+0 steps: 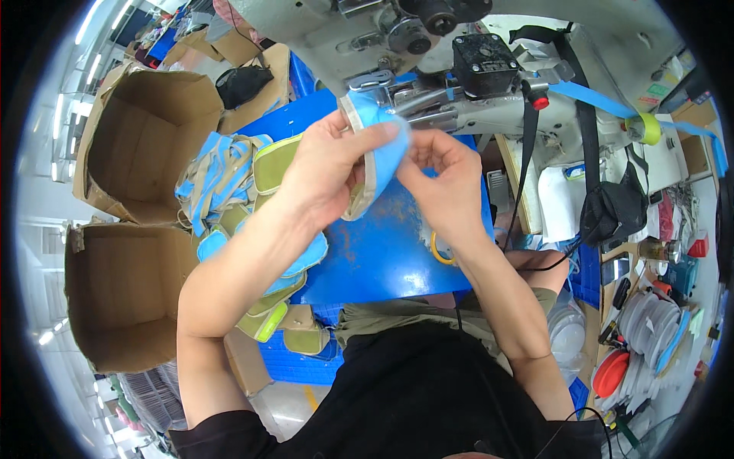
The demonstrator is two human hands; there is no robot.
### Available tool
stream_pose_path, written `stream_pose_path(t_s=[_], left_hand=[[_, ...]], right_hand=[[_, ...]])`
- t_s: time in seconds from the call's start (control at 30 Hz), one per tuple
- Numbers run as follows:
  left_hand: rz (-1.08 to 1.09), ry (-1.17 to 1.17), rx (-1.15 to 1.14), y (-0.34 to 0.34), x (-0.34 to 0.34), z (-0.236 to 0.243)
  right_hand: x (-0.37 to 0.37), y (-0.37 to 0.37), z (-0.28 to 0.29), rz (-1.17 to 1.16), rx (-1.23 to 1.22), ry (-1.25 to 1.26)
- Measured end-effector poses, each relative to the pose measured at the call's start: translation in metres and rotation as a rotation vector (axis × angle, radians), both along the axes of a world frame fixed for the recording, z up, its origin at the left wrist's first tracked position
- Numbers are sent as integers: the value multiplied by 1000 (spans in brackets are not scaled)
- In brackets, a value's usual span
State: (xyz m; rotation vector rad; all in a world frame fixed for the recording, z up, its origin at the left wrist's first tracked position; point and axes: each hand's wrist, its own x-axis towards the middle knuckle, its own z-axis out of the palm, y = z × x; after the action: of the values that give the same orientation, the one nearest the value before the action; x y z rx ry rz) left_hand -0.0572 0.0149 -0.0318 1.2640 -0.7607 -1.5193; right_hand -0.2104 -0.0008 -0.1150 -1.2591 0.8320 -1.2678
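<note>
Both hands pinching blue shoe upper [380, 145], blue worktable [382, 252], sewing machine [428, 69], cardboard boxes [145, 138]

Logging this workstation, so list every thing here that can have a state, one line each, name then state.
left hand: closed on the blue shoe piece, thumb on top.
right hand: fingers pinching the same piece.
blue shoe piece: held up at the sewing machine, bent over.
sewing machine: whether running, cannot tell.
upper cardboard box: open, tipped on its side.
lower cardboard box: open.
pile of blue and green shoe pieces: loose, heaped.

Left hand [329, 172] and right hand [443, 183] raised, fingers pinching
</note>
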Motion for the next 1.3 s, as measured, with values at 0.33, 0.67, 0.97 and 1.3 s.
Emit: stream_pose_path(t_s=[0.33,0.67,0.97,1.3], left_hand=[[44,-481,-266,19,2,-18],[-23,-162,-198,7,15,-9],[12,-146,-128,14,9,-18],[65,-155,-150,12,3,-26]], right_hand=[[8,-3,-3,-161,-167,24],[19,4,-26,-423,-415,195],[21,1,-27,-418,-437,117],[19,0,-29,-299,-386,34]])
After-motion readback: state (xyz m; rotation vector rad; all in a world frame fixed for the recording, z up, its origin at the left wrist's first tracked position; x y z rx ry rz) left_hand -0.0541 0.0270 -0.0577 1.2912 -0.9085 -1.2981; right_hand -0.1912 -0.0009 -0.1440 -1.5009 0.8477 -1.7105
